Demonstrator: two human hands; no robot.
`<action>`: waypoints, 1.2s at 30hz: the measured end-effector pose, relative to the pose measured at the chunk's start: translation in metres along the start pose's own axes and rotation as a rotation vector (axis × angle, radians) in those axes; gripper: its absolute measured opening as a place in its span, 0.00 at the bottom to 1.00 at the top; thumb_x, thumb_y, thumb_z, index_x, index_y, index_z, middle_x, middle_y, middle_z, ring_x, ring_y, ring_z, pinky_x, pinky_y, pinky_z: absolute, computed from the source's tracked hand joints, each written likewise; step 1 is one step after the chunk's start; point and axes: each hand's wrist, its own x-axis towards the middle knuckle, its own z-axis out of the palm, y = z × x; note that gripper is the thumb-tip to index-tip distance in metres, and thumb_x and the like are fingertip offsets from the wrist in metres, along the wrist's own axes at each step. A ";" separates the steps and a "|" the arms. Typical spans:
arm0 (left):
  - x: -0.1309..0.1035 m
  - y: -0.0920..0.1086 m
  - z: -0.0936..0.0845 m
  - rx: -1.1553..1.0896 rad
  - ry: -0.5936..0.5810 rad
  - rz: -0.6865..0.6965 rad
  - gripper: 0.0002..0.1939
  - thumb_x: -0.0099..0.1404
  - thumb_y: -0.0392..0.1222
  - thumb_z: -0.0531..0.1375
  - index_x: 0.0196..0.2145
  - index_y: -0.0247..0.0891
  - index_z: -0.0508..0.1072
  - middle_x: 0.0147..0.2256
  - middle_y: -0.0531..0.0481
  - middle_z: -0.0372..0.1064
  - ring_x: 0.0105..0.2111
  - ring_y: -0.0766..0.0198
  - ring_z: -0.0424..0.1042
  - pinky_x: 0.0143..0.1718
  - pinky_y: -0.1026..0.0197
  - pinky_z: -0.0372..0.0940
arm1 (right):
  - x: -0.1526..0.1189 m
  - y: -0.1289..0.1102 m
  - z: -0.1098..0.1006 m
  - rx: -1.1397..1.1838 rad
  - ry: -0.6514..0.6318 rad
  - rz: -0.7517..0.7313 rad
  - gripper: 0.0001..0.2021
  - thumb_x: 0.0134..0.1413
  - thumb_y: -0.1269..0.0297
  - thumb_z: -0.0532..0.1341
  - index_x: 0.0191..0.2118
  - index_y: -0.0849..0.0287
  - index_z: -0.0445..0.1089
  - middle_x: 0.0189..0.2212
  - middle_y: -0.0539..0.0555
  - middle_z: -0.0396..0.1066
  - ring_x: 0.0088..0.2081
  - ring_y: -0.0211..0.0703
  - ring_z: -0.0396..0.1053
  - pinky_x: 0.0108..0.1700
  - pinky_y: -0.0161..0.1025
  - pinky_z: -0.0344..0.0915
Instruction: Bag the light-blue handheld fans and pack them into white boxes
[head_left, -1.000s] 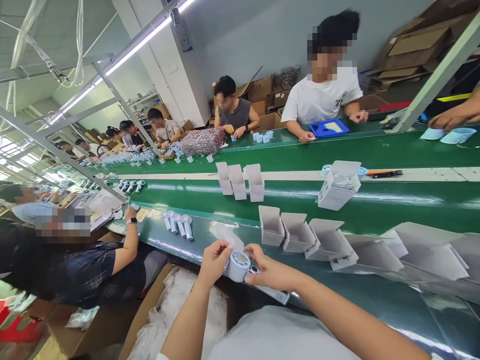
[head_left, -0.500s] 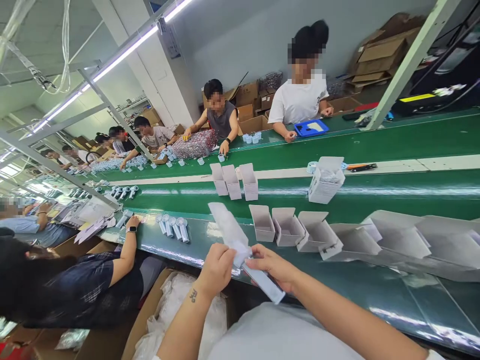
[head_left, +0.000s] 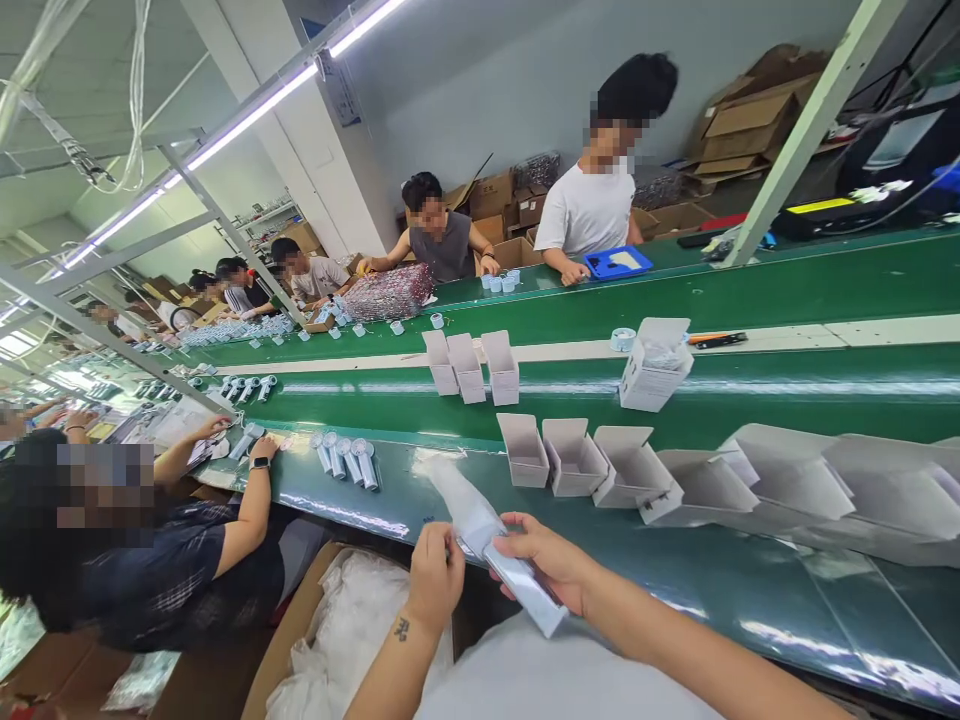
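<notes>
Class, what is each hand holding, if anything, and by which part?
The right grip holds a pale blue gadget by its handle. The left grip is beside the plastic bag; any hold is unclear.

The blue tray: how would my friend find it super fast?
Look across the long green table to the person in the white T-shirt. Beside that person's hand is a flat blue tray. It's a much stronger blue than the pale cups nearby.

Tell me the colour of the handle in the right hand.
The handle is pale blue, best seen in the head view.
</notes>
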 end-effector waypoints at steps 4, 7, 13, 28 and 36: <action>0.010 0.005 0.006 0.071 -0.045 -0.155 0.10 0.59 0.26 0.51 0.31 0.38 0.66 0.26 0.50 0.65 0.26 0.63 0.67 0.27 0.62 0.65 | 0.003 0.000 0.001 0.027 0.074 0.082 0.23 0.46 0.69 0.65 0.47 0.56 0.55 0.28 0.54 0.71 0.26 0.45 0.73 0.29 0.42 0.71; 0.014 0.012 0.006 0.004 -0.050 -0.123 0.09 0.60 0.27 0.51 0.32 0.38 0.67 0.27 0.49 0.66 0.28 0.63 0.68 0.30 0.62 0.65 | 0.009 0.001 0.001 0.066 0.122 0.105 0.17 0.49 0.69 0.64 0.44 0.57 0.58 0.28 0.55 0.72 0.26 0.45 0.73 0.28 0.42 0.73; -0.004 0.024 0.008 -0.282 -0.199 -0.262 0.10 0.60 0.29 0.50 0.37 0.37 0.66 0.31 0.48 0.67 0.31 0.63 0.67 0.33 0.62 0.64 | 0.019 0.010 -0.004 0.096 0.102 0.102 0.11 0.50 0.64 0.64 0.35 0.57 0.60 0.25 0.53 0.70 0.26 0.41 0.72 0.29 0.37 0.73; 0.027 0.031 -0.015 -0.969 -0.412 -1.036 0.11 0.44 0.33 0.57 0.30 0.34 0.70 0.22 0.56 0.60 0.23 0.71 0.57 0.26 0.68 0.53 | 0.006 0.016 -0.030 -0.528 0.164 -0.212 0.11 0.48 0.70 0.62 0.23 0.59 0.58 0.17 0.43 0.58 0.21 0.31 0.53 0.22 0.29 0.50; 0.077 0.027 -0.070 -0.524 -0.479 -0.495 0.27 0.54 0.49 0.63 0.51 0.39 0.69 0.53 0.39 0.60 0.52 0.50 0.62 0.49 0.54 0.62 | -0.015 -0.052 0.036 -0.337 -0.193 -0.269 0.18 0.40 0.54 0.67 0.28 0.59 0.59 0.27 0.46 0.65 0.33 0.38 0.67 0.40 0.41 0.67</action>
